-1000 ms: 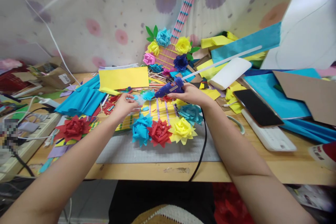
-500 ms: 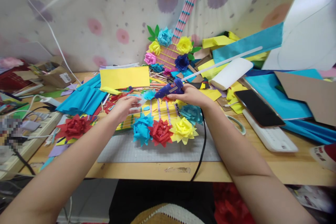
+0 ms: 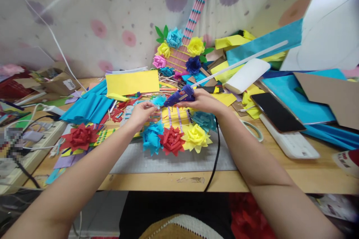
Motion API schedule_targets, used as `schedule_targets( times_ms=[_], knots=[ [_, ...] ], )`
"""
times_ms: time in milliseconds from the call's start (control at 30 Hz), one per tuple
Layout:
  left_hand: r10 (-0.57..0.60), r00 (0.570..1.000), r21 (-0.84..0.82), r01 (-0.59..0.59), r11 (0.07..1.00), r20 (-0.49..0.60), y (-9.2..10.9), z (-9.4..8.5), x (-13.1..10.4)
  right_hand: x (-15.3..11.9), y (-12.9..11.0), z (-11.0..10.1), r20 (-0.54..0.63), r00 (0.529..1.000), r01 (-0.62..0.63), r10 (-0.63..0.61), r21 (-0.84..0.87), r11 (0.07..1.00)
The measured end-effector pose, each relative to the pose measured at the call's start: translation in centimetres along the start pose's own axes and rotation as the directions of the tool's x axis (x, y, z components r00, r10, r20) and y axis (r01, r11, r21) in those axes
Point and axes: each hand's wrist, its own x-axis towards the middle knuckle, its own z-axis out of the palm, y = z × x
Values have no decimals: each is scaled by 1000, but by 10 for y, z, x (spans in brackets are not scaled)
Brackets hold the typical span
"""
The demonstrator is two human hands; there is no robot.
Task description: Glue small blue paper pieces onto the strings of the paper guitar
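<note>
My right hand [image 3: 200, 101] is wrapped round the dark blue glue gun [image 3: 178, 96], whose nozzle points left and down. A long white glue stick [image 3: 241, 62] sticks out of its back. Close to the nozzle, my left hand [image 3: 143, 114] has its thumb and fingertips brought together; anything between them is too small to make out. Behind the nozzle is a light blue paper piece [image 3: 158, 100]. Below the hands lies a yellow guitar-shaped craft [image 3: 176, 116] with purple strips. Along its front edge sit a blue paper flower [image 3: 152, 137], a red paper flower [image 3: 172, 140] and a yellow paper flower [image 3: 197, 137].
A grey cutting mat [image 3: 174, 162] lies under the craft. The black cord [image 3: 217, 157] hangs over the table edge. To the right are a phone [image 3: 277, 112] and a tape roll [image 3: 254, 130]. Another red flower [image 3: 80, 137] and a power strip [image 3: 30, 153] are at left.
My left hand has moved right, closer to the nozzle, and its fingers have come together. The glue gun has shifted slightly left and stays in my right hand.
</note>
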Motion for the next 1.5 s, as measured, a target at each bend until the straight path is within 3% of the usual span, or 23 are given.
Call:
schedule_targets(
  times_ms=[733, 1233, 1500],
  knots=[
    [-32, 999, 104, 28, 994, 34, 3, 2, 0, 3, 4, 3, 12, 999, -30, 33, -179, 983],
    [-54, 994, 129, 42, 991, 93, 5, 2, -1, 4, 8, 2, -24, 998, 58, -59, -57, 997],
    [-47, 990, 98, 34, 995, 133, 6, -4, 2, 2, 10, -5, -126, 992, -31, 22, -71, 997]
  ],
)
